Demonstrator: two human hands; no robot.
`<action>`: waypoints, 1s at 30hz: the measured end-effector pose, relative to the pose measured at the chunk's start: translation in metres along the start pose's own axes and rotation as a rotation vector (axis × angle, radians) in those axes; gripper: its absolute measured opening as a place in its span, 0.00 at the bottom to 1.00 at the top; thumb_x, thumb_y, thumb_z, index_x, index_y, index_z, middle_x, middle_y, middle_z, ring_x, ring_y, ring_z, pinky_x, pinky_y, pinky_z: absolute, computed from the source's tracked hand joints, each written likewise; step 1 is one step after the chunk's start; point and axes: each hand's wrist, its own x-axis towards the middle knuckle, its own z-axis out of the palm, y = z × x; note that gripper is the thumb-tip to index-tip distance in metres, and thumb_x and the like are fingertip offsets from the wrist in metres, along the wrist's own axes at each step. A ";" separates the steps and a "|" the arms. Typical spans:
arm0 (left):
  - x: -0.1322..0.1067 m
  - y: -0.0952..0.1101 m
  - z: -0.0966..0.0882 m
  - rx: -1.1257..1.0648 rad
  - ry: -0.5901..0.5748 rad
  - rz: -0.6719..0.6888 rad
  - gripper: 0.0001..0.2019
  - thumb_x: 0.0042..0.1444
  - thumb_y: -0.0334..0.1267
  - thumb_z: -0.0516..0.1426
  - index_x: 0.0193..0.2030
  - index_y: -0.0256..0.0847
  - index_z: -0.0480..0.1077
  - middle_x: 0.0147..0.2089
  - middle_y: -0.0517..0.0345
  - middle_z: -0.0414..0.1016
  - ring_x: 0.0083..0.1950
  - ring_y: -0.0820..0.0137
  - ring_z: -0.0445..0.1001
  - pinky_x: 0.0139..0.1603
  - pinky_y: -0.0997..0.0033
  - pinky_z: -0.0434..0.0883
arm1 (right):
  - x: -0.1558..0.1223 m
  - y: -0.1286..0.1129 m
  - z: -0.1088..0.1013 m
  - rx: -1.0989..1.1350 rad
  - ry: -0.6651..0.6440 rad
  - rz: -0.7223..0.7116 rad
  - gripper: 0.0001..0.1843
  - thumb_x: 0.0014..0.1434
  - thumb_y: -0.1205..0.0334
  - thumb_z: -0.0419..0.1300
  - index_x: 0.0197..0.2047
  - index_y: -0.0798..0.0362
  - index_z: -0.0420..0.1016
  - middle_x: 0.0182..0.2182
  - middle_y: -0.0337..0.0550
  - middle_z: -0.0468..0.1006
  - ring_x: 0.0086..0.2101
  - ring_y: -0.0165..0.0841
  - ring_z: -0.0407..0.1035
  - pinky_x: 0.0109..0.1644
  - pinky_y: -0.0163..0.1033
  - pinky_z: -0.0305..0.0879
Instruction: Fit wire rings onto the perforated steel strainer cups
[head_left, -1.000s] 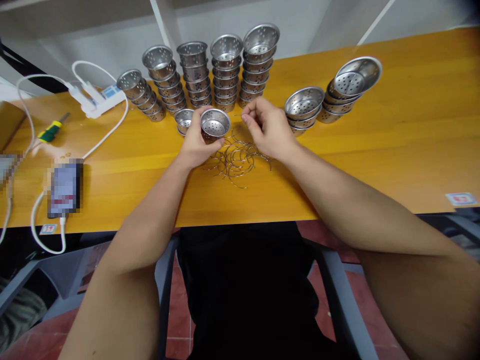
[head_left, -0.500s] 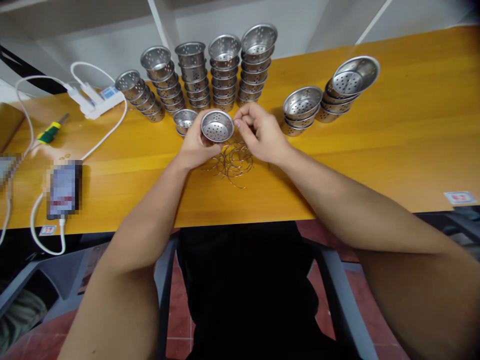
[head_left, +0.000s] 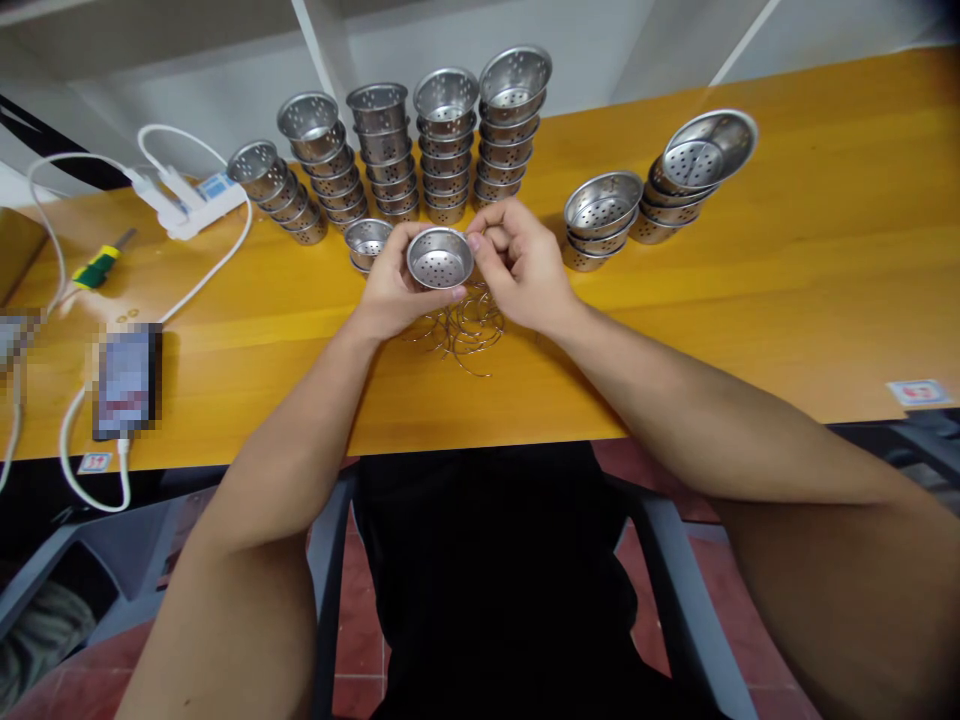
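My left hand (head_left: 394, 290) is closed round a small perforated steel cup (head_left: 440, 259), held above the yellow table (head_left: 750, 290). My right hand (head_left: 521, 265) is closed in a pinch at the cup's right rim, on a thin wire piece I can barely see. Under both hands lies a heap of curved wire handles (head_left: 461, 332). Another loose cup (head_left: 367, 241) sits just left of the held one.
Stacks of the same cups (head_left: 442, 140) line the back of the table. Two shorter stacks (head_left: 604, 215) stand to the right. At the left lie a white power strip (head_left: 191, 190) with cable, a screwdriver (head_left: 101, 262) and a phone (head_left: 126, 380).
My right hand has moved left from above the wire heap to the cup's rim. My left hand has raised the cup slightly and shifted it right.
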 end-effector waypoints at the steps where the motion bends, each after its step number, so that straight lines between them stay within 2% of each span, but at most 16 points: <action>1: 0.001 0.000 -0.001 0.002 -0.012 0.018 0.54 0.54 0.78 0.83 0.77 0.55 0.71 0.71 0.47 0.81 0.73 0.47 0.88 0.75 0.34 0.89 | 0.000 0.001 -0.001 0.000 0.014 -0.003 0.28 0.90 0.30 0.54 0.67 0.43 0.81 0.35 0.43 0.73 0.39 0.48 0.77 0.53 0.60 0.87; 4: 0.003 0.001 -0.003 0.035 -0.019 0.019 0.58 0.55 0.82 0.80 0.82 0.54 0.70 0.75 0.45 0.79 0.80 0.42 0.84 0.83 0.32 0.84 | 0.002 0.004 -0.002 -0.001 0.047 -0.011 0.31 0.90 0.26 0.54 0.68 0.42 0.80 0.36 0.43 0.73 0.40 0.49 0.77 0.51 0.59 0.86; 9: -0.001 0.007 -0.003 -0.058 -0.050 -0.035 0.58 0.55 0.84 0.79 0.81 0.57 0.68 0.77 0.46 0.79 0.78 0.44 0.86 0.79 0.36 0.87 | 0.002 0.005 -0.002 -0.028 0.021 -0.014 0.33 0.89 0.24 0.55 0.73 0.41 0.80 0.39 0.45 0.75 0.41 0.50 0.78 0.51 0.59 0.87; 14: -0.002 0.010 0.003 -0.061 -0.099 -0.042 0.59 0.56 0.82 0.80 0.84 0.57 0.66 0.78 0.46 0.78 0.80 0.43 0.85 0.81 0.34 0.86 | 0.000 0.004 0.003 -0.024 -0.011 0.008 0.31 0.90 0.27 0.54 0.70 0.43 0.81 0.35 0.42 0.71 0.37 0.47 0.75 0.51 0.58 0.86; 18: -0.002 -0.001 0.008 -0.025 -0.071 -0.030 0.57 0.56 0.79 0.82 0.80 0.54 0.67 0.74 0.47 0.79 0.75 0.49 0.87 0.81 0.38 0.86 | 0.000 0.000 0.001 -0.040 -0.009 0.007 0.30 0.89 0.27 0.56 0.69 0.42 0.82 0.33 0.40 0.69 0.37 0.47 0.74 0.53 0.57 0.86; 22: -0.003 -0.006 0.006 -0.056 -0.053 -0.028 0.53 0.58 0.78 0.82 0.78 0.54 0.68 0.73 0.48 0.81 0.72 0.52 0.89 0.78 0.41 0.87 | 0.000 -0.008 -0.009 -0.091 -0.008 -0.010 0.27 0.89 0.31 0.58 0.66 0.43 0.84 0.35 0.42 0.72 0.39 0.48 0.75 0.56 0.58 0.85; 26: -0.003 0.002 0.002 -0.043 -0.088 -0.089 0.53 0.58 0.76 0.82 0.79 0.52 0.71 0.72 0.47 0.81 0.74 0.48 0.87 0.81 0.36 0.85 | 0.002 -0.013 -0.019 -0.196 -0.064 -0.016 0.23 0.91 0.36 0.57 0.66 0.43 0.83 0.36 0.44 0.76 0.42 0.50 0.78 0.61 0.60 0.84; 30: -0.004 0.008 -0.001 -0.049 -0.130 -0.142 0.50 0.58 0.71 0.84 0.78 0.52 0.73 0.72 0.47 0.81 0.77 0.45 0.84 0.85 0.33 0.81 | 0.004 -0.011 -0.021 -0.223 -0.093 -0.007 0.22 0.90 0.37 0.59 0.66 0.43 0.84 0.37 0.45 0.79 0.43 0.51 0.79 0.63 0.61 0.84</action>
